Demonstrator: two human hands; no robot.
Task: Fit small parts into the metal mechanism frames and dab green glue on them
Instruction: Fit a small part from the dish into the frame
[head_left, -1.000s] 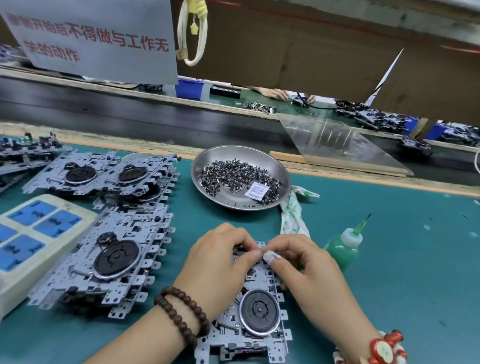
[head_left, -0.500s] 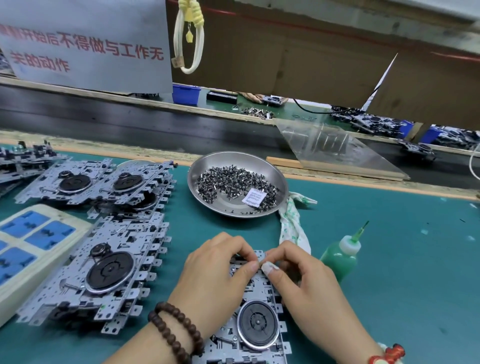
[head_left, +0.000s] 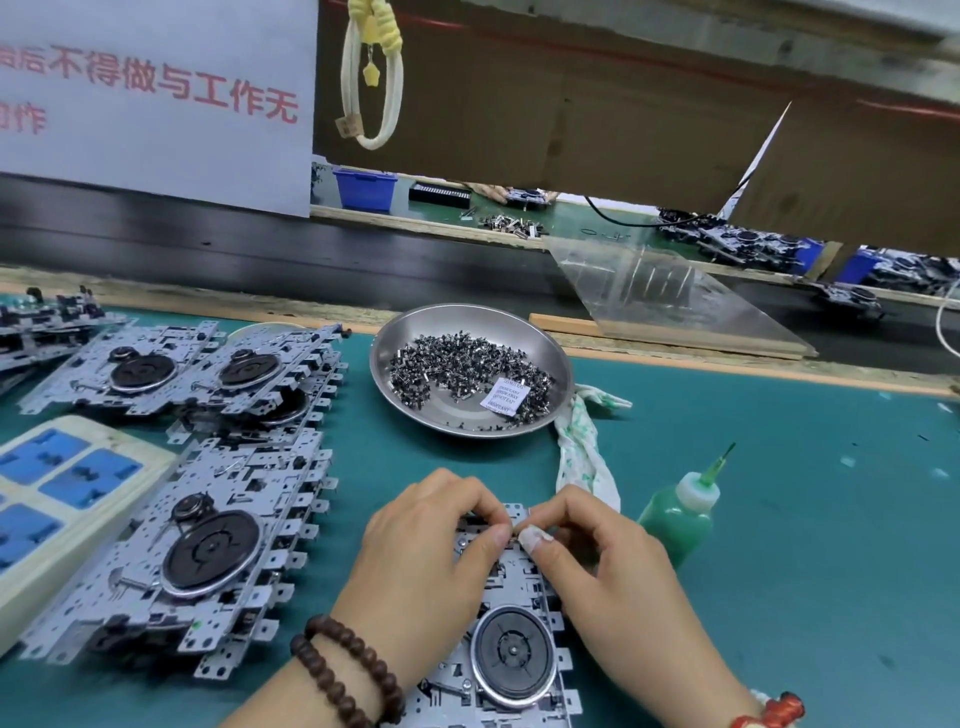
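Seating a small part at the frame's far end

Both hands, left hand (head_left: 431, 540) and right hand (head_left: 597, 551), pinch together at the far end of the metal frame (head_left: 511, 649); the glue bottle (head_left: 675, 519) stands just right of the frame, nearer the right hand.

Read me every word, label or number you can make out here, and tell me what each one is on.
"后不得做与工作无": red characters, top row of the white sign, cut off at the left edge.
"作": second row of that sign, the rest out of view.
White paper packet in the metal bowl: printed lines, too small to read.
Tan tag on the hanging cord: blurred, unreadable.
Green glue bottle: no label visible.
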